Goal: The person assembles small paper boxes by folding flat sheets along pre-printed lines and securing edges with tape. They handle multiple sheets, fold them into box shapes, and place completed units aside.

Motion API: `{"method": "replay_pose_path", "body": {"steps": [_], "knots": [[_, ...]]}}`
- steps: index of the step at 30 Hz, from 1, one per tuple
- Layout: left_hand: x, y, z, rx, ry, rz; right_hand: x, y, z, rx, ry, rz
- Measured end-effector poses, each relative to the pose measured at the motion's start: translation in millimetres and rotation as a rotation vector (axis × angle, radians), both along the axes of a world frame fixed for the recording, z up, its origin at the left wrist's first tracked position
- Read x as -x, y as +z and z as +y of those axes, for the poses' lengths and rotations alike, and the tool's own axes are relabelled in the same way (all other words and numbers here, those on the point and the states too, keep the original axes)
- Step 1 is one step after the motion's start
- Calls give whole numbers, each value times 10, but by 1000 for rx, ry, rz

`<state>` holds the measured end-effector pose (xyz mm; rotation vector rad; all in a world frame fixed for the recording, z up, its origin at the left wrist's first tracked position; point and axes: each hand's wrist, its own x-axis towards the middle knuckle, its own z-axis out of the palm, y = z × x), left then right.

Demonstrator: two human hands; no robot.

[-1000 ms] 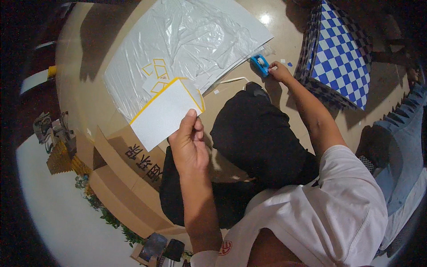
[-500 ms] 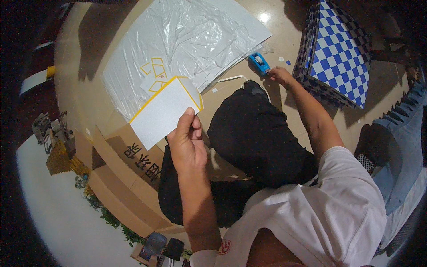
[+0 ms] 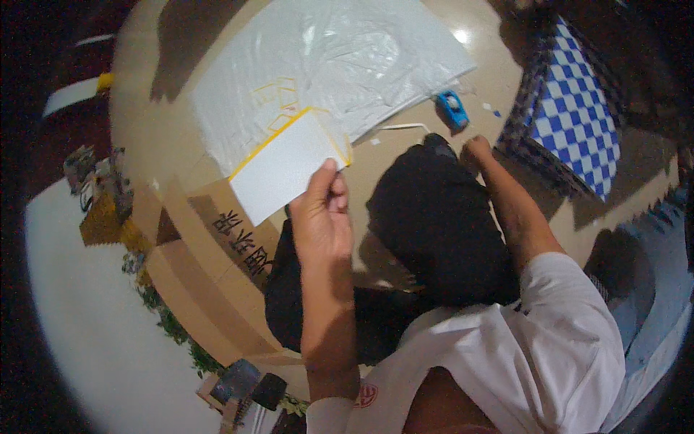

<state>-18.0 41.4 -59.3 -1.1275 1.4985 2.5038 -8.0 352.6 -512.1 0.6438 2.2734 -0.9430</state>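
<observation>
Right hand (image 3: 474, 150) has drawn back from blue tape dispenser (image 3: 452, 110) to just below it, dispenser now free; fingers curled, can't tell if holding anything. Left hand (image 3: 322, 210) pinches yellow-edged white card (image 3: 280, 171), lower left of dispenser. Plastic-covered sheet (image 3: 347, 58) ends just left of dispenser; floor (image 3: 496, 81) room rightward, to checkered panels (image 3: 578, 112).

The right hand (image 3: 476, 152) has drawn back from the blue, oblong tape dispenser (image 3: 453, 112): half a second ago its fingertips were at the dispenser's four o'clock end, and now it sits a little apart, toward five o'clock. Seen from the dark shoe (image 3: 438, 147) past the black cloth trouser leg (image 3: 434, 217), the hand has swung from two o'clock to three. The whole view has turned slightly clockwise, and the hand's fingers have blurred.
</observation>
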Motion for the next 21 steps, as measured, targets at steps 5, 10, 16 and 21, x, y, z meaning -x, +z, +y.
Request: {"method": "replay_pose_path", "body": {"steps": [5,10,16,21], "knots": [[23,144,11,17,-43,95,196,586,-400,704,-343,329],[-51,270,-49,120,-14,118,895,3236,-1175,1003,17,464],[-64,447,-18,254,-3,299,816,4777,-1677,1231,430,727],[-171,492,-70,379,-5,407,648,5041,-1831,1235,481,706]]}}
